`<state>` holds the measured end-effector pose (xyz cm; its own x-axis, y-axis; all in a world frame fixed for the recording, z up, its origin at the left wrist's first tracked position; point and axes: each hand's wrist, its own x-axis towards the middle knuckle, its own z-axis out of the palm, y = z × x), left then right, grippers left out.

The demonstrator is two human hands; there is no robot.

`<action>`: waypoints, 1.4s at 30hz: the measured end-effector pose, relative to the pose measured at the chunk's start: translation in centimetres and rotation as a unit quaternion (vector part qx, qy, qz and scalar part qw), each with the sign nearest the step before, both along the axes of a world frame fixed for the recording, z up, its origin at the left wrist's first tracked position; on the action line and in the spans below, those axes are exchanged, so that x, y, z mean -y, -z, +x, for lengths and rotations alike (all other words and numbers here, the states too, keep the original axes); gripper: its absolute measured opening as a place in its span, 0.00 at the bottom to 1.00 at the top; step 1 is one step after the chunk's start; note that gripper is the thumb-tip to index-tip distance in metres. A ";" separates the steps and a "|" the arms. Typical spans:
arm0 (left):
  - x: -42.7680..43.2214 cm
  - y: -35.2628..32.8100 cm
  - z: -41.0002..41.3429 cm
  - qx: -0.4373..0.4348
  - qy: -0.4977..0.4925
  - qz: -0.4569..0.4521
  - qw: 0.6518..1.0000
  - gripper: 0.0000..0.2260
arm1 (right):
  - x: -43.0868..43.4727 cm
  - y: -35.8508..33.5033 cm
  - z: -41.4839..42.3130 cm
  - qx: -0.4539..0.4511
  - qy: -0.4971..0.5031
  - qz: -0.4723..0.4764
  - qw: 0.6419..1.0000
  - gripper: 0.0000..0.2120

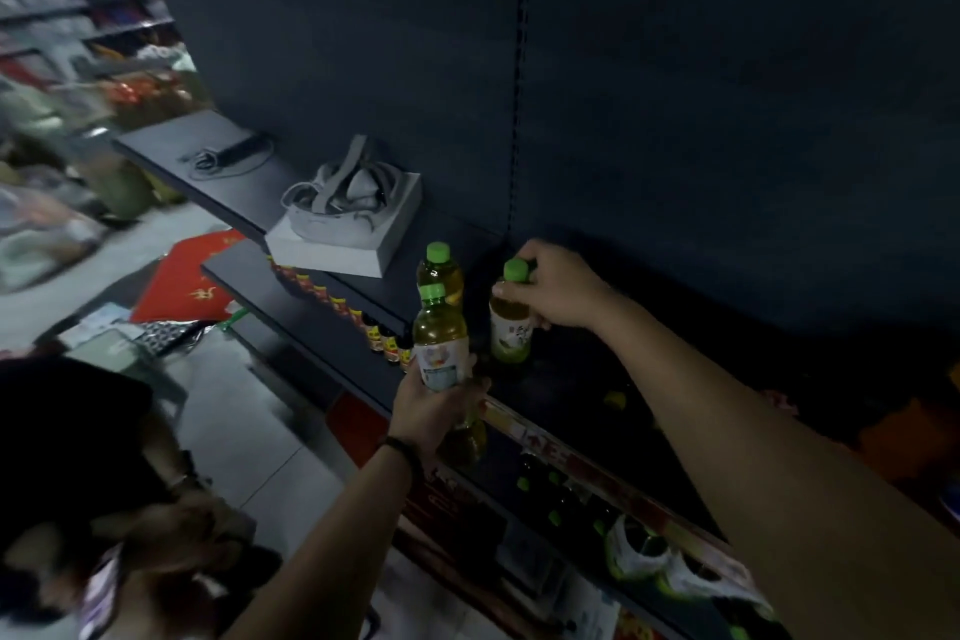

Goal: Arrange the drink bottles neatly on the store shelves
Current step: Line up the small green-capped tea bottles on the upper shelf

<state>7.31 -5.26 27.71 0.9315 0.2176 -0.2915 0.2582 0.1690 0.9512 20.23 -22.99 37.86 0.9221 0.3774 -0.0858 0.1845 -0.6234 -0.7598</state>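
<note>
My left hand (436, 411) wraps round the middle of one green-cap bottle (441, 338), just above the front edge of the shelf (571, 379). My right hand (556, 291) grips the top of a second bottle (511, 327) that stands on the shelf. Both bottles look full, so I think they are heavy and smooth. The fat middle seems the safest place to hold.
</note>
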 end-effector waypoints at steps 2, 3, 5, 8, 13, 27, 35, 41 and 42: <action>0.3 0.3 0.1 -0.001 -0.002 -0.001 1.000 0.23 | 1.4 -0.5 0.4 -0.039 -0.056 -0.005 0.998 0.20; 0.5 0.4 0.1 0.001 0.000 0.000 1.000 0.22 | 2.2 -0.4 0.7 -0.044 -0.058 -0.010 0.997 0.24; 0.4 0.7 0.2 -0.001 0.001 0.006 1.000 0.21 | 3.4 0.5 1.0 -0.050 -0.029 -0.022 0.998 0.34; -0.1 1.1 0.2 -0.007 -0.014 0.015 1.000 0.20 | 3.1 3.1 1.0 -0.100 -0.033 -0.025 0.994 0.39; -2.2 1.1 0.0 -0.012 -0.021 0.009 1.000 0.19 | 0.7 7.3 -0.4 -0.081 0.007 0.054 0.995 0.32; -6.9 1.0 1.2 0.006 0.043 0.076 0.996 0.21 | -5.0 10.9 -3.6 -0.023 0.145 0.083 0.986 0.34; -8.2 1.4 1.5 0.031 0.028 0.047 0.998 0.25 | -6.7 11.0 -4.1 -0.031 0.161 0.093 0.982 0.33; -8.2 1.0 1.8 0.050 0.044 0.043 0.997 0.25 | -6.7 11.0 -4.6 -0.045 0.164 0.104 0.980 0.30; -8.0 0.9 1.7 0.054 0.048 0.044 0.996 0.25 | -6.7 10.8 -4.9 -0.054 0.165 0.108 0.979 0.31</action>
